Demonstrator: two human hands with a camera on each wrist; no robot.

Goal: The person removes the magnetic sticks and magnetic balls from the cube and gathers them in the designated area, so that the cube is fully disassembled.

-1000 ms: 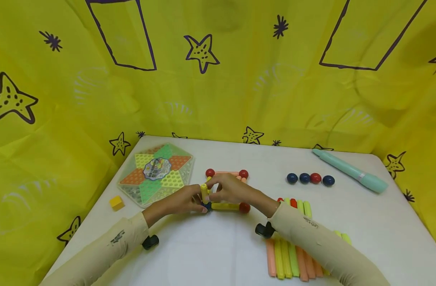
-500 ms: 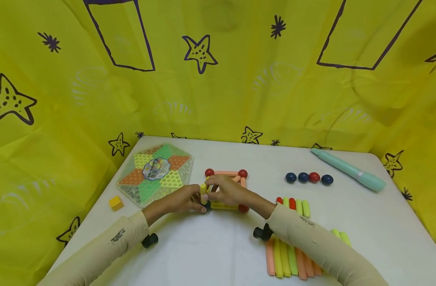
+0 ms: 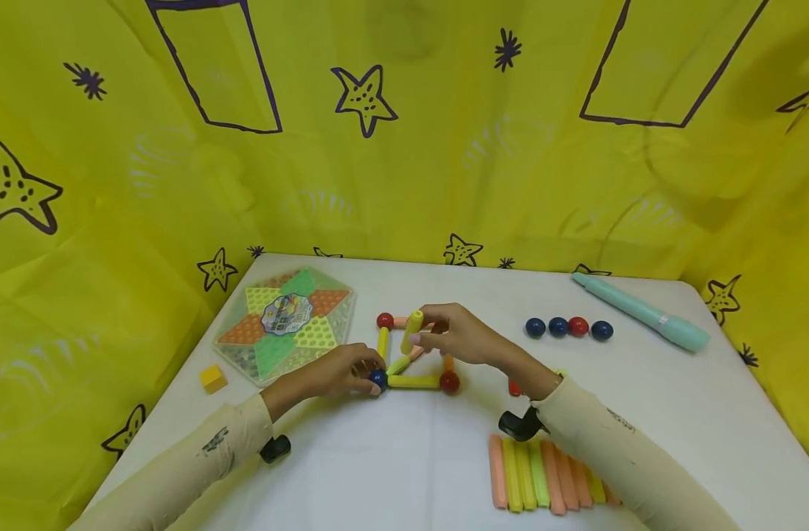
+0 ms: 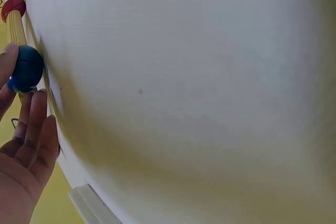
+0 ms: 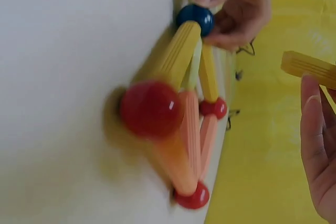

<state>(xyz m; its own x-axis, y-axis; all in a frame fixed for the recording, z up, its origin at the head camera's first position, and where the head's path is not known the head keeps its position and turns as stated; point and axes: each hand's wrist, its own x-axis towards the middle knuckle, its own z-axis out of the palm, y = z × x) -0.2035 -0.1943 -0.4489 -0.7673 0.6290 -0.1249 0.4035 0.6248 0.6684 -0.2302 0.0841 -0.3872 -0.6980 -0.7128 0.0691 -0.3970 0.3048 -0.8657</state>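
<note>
Left hand [image 3: 341, 372] down on the table [image 3: 391, 457], fingertips pinching the blue ball [image 3: 377, 379] at the near-left corner of the square frame [image 3: 414, 354]. Same ball caught close in the left wrist view [image 4: 25, 68], thumb above, fingers below. Right hand [image 3: 453, 335] raised over the frame's far side, pinching a loose yellow stick [image 3: 412, 331], tilted, clear of the table. Frame flat on the table centre: yellow sticks along the near and left sides, orange ones on the far and right, red balls at the other three corners. Right of the frame, a row of four balls [image 3: 568, 327], three blue, one red. Near right, a row of sticks [image 3: 543, 483] partly under the right sleeve. Far right, a teal pen [image 3: 639, 313]. Left, a hexagonal game board [image 3: 285, 322] and a small yellow cube [image 3: 212, 378].
</note>
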